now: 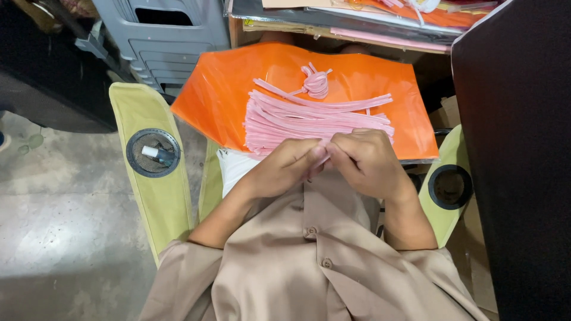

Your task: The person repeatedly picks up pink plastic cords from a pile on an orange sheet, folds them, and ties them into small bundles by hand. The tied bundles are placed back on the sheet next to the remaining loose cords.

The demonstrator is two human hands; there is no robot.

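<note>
Seated person, folding camp chair with yellow-green armrests [156, 202]; head camera looks straight down on the lap.

Left hand [284, 166] and right hand [370, 161] meet at the near edge of an orange sheet [220, 95] laid across the knees. Both are closed in a narrow pinch on the end of one pink strip [322, 159], thumb tips and forefingers nearly touching each other. Only a short bit of the strip shows between them; what the fingertips do to it cannot be told.

Loose pile of pink strips [315, 119] lies fanned across the orange sheet, just beyond the knuckles. A knotted bundle of pink strips [315, 83] sits apart at the far side of the sheet.

Judgement on doing this well: keep the pinch close to the strip's end and both hands low over the sheet, so a slip drops the strip back on the pile, not the floor. Take one strip only; the pile is tangled at the near edge and neighbours could drag along.

Small bottle [156, 153] lies in the left armrest cup holder. Right cup holder [450, 186] looks empty. Grey plastic stool [166, 35] ahead, stacked sheets [357, 21] on a shelf.
</note>
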